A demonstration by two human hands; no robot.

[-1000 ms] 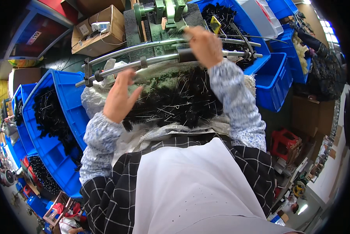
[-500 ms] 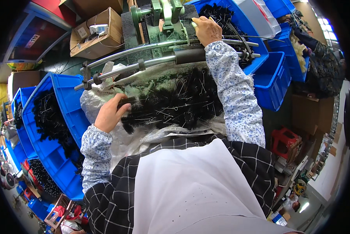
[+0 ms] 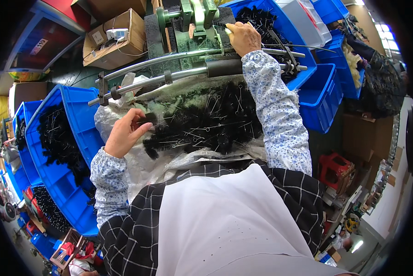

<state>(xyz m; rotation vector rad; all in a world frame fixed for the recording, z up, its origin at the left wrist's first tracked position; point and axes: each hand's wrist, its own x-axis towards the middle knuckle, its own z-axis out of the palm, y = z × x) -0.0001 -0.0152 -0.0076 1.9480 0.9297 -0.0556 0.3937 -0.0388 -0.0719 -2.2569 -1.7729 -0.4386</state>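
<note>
A pile of black twisted-wire brushes (image 3: 211, 124) with thin metal looped stems lies on a whitish sheet (image 3: 144, 168) in front of me. At its left edge, my left hand (image 3: 123, 133) pinches a black wire brush (image 3: 147, 118) between thumb and fingers. Up at the machine (image 3: 198, 34), my right hand (image 3: 244, 37) is closed, with pale covers on its fingertips. It grips a small black bristle brush (image 3: 220, 26), whose end points left toward the machine's bright wheel. My palm and fingers hide most of its stem.
Two metal rails (image 3: 169, 76) cross between me and the machine. Blue bins of black brushes stand left (image 3: 84, 122) and at the back right (image 3: 296, 34). Another blue bin (image 3: 323, 99) is on the right. A cardboard box (image 3: 119, 39) sits at the back left.
My left hand has drawn slightly left and down with the brush, its thumb now showing more plainly. My right hand stays by the machine, almost unmoved.
</note>
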